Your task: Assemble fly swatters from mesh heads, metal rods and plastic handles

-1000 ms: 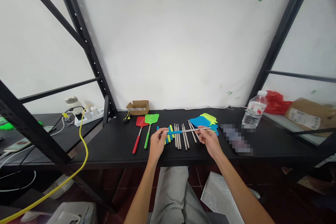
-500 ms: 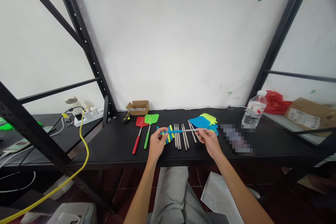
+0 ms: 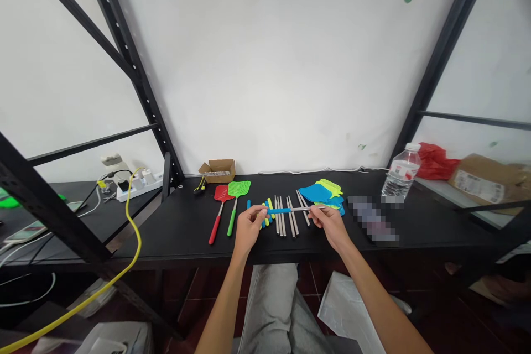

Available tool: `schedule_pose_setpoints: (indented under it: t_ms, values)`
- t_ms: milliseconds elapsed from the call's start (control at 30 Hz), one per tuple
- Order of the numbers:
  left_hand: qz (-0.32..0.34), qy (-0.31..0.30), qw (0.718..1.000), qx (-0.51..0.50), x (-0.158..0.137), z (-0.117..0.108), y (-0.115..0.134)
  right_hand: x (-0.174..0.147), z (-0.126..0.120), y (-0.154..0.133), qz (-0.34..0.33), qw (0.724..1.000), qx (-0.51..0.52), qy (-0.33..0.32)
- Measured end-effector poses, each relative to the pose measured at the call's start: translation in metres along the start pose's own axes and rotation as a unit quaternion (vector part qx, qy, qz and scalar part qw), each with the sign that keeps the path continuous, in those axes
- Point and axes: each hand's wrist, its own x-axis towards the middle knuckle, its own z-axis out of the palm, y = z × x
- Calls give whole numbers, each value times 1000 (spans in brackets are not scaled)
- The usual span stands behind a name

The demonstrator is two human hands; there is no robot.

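My left hand pinches a blue fly swatter handle by its left end. A thin metal rod runs out of the handle's right end, and my right hand grips that rod between thumb and fingers. Handle and rod lie in one level line above the table. Below them are several loose metal rods. Blue and yellow handles lie partly behind my left hand. Beyond my right hand is a pile of blue swatter heads and yellow ones.
On the black table lie a red fly swatter and a green one. Farther back are a small cardboard box and a yellow-black cutter. A water bottle and a blurred-out object are at right.
My left hand has shifted slightly right along the handle, so less of the blue shows beyond its fingers. The right hand has barely moved and keeps its grip on the rod.
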Motion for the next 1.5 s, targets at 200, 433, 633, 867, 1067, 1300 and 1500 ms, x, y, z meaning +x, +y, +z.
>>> schedule_pose_setpoints:
  t_ms: [200,433,633,867,1067,1300,1500]
  values:
    - [9,-13,1000,9,-1,-1,3,0,-2,2,-12,1000,-15,-20]
    - [9,-23,999,30,-1,-1,4,-2,-2,-3,-18,998,-26,-49]
    - [13,-28,998,51,-2,1,8,-2,-1,-2,-19,998,-30,-56]
    - [54,-55,988,134,-7,8,14,-4,4,0,-15,994,-83,-72]
    - [40,0,994,104,-5,3,8,16,-8,-5,-39,986,-147,62]
    - [28,35,996,73,-2,0,2,74,-37,-27,8,797,-588,137]
    - [30,32,997,66,-2,1,2,94,-41,-14,81,716,-689,76]
